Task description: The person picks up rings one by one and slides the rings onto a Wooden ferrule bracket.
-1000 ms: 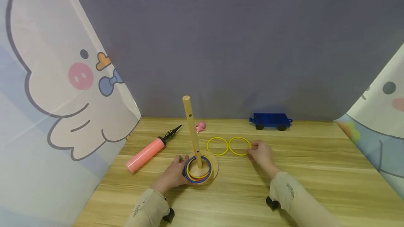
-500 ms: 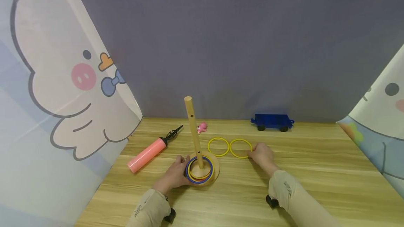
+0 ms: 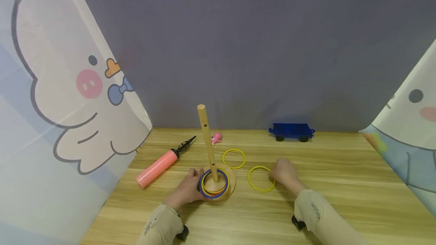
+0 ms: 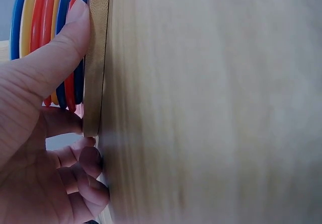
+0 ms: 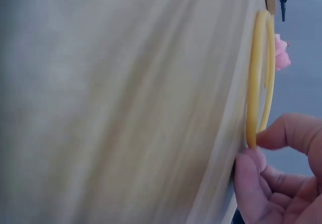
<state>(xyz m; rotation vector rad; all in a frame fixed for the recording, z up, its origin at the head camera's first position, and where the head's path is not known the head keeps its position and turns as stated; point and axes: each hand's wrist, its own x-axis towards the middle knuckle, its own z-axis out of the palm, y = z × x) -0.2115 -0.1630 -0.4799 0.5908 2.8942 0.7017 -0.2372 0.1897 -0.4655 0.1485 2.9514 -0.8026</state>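
Note:
A wooden ring-toss stand [image 3: 207, 139] rises from a round base, with several blue, yellow and red rings [image 3: 213, 197] stacked around its post. My left hand [image 3: 185, 189] grips the stand low on its left side. In the left wrist view the thumb lies across the stacked rings beside the base edge [image 4: 95, 73], with fingers curled on the other side. Between thumb and index finger, my right hand [image 3: 285, 173] pinches the right rim of a yellow ring [image 5: 255, 73], which is low over the table. Another yellow ring [image 3: 223, 158] lies flat behind the stand's base.
A pink hand pump [image 3: 158, 168] with a black nozzle lies left of the stand. Behind the post sits a small pink figure [image 3: 216, 138]. A blue toy wagon [image 3: 291, 131] stands near the grey back wall [image 3: 252, 48]. Printed cloth panels flank the wooden table.
My right hand has drawn its yellow ring toward me, away from the other yellow ring it lay against. My left hand keeps its grip on the stand.

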